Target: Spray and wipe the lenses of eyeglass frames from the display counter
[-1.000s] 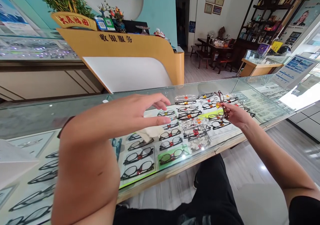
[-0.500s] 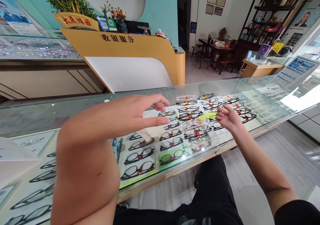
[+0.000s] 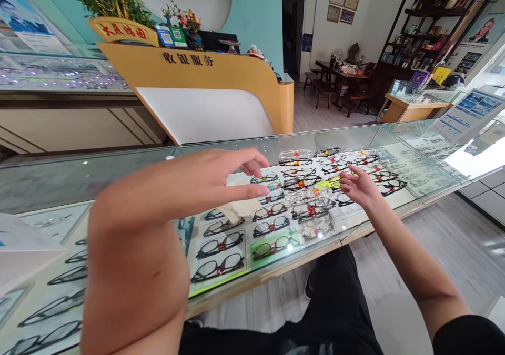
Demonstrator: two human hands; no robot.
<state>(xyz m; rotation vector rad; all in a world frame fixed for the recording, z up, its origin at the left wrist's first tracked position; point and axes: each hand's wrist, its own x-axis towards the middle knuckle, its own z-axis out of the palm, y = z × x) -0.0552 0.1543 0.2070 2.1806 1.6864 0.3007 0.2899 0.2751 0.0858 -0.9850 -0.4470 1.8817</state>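
My left hand [image 3: 232,179] hovers over the glass display counter [image 3: 276,273], fingers stretched out and apart, holding nothing. Just below it a pale cloth [image 3: 241,208] lies on the glass. My right hand [image 3: 357,186] is low over the glass at the right, fingers loosely curled and apart, empty. Under and around both hands lie rows of spectacle frames [image 3: 300,182], mostly black, with small red and orange tags. More dark frames [image 3: 219,247] lie nearer me on white and green mats.
A yellow cashier desk [image 3: 205,76] with plants stands beyond the counter. A dark wooden table with chairs [image 3: 339,81] and a tall shelf [image 3: 426,34] are at the back right. Another glass case [image 3: 414,100] and a slanted sign [image 3: 469,110] stand to the right.
A second ago my right hand held up a brown pair of glasses; now it is empty and lower, just over the glass. My left hand has stayed in place.
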